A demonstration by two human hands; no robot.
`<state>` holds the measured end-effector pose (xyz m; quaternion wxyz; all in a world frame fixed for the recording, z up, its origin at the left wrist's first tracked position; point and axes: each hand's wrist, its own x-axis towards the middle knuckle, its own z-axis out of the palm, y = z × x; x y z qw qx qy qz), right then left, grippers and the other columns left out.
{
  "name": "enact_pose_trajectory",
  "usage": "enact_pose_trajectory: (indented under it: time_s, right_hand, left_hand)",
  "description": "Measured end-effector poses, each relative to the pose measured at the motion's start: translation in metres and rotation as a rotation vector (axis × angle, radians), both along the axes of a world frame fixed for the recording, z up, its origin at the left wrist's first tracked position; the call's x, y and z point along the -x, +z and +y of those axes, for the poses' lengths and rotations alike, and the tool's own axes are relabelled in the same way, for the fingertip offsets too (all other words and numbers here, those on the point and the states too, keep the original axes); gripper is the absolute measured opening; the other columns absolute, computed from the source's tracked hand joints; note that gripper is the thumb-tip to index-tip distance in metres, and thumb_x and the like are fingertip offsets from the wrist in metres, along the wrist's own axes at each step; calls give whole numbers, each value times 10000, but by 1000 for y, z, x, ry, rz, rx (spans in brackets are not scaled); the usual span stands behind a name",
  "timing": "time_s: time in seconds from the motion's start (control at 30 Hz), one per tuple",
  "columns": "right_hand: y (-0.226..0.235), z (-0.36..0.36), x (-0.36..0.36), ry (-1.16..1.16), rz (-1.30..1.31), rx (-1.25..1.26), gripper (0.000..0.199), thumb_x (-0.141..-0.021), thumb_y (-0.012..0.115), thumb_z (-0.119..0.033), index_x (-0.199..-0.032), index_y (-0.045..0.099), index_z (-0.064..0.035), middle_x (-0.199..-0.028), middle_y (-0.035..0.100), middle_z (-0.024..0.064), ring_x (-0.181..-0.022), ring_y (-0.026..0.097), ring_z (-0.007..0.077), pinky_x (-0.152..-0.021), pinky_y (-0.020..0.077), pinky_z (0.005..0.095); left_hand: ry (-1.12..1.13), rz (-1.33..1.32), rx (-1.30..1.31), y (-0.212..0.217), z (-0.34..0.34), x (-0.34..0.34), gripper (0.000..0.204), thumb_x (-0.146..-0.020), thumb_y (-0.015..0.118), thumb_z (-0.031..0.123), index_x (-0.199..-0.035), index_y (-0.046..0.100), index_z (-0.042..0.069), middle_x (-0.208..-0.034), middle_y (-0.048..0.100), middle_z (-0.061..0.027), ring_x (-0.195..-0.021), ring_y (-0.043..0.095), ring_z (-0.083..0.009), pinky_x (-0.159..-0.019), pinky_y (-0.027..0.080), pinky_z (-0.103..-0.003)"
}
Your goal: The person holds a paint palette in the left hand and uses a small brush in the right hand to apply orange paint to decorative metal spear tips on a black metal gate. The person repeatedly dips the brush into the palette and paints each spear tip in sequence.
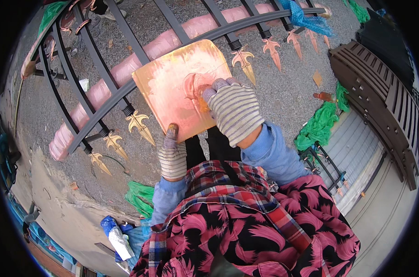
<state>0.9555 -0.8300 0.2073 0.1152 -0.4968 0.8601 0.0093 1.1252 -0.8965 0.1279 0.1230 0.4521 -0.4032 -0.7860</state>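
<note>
My left hand [172, 159], in a striped knit glove with a stained thumb tip, grips the lower left corner of a square paint-smeared board [165, 85]. Its surface is coated in pinkish copper paint with yellowish edges. Curled over the board's right half, my gloved right hand [235, 111] has its fingertips at a thick wet paint smear [191, 85]. What those fingers hold, if anything, is hidden. Just beyond the board lies a dark metal fence panel [209, 32]. Its spearhead tips point toward me, some gold, such as the gold spearhead [139, 125], others copper, like the copper spearhead [272, 51].
A pink wrapped roll [161, 45] lies under the fence panel. Brown slatted panels [380, 92] are stacked at the right, near green netting [319, 127]. More green netting [140, 197] and a silvery crumpled wrapper [120, 243] lie at the lower left. Blue netting [304, 17] hangs on the fence.
</note>
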Motion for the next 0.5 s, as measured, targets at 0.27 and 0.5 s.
enact_pose_trajectory:
  time_s: [0.27, 0.5]
  right_hand:
    - [-70, 113, 69, -855, -509, 463, 442, -624, 728, -160, -1020, 575, -39, -900, 592, 167, -811, 586, 312, -720, 479, 375]
    - [-139, 59, 119, -513, -142, -112, 308, -691, 684, -191, -942, 587, -42, -884, 615, 143, -813, 601, 259, -659, 492, 333]
  left_hand:
    - [255, 164, -142, 0, -6, 15, 505, -795, 599, 249, -1175, 431, -38, -1120, 498, -111, -1026, 489, -197, -918, 394, -321]
    - [288, 239, -129, 6, 3, 19, 640, -774, 624, 226, -1282, 313, -9, -1265, 410, -113, -1169, 393, -252, -1020, 283, -435]
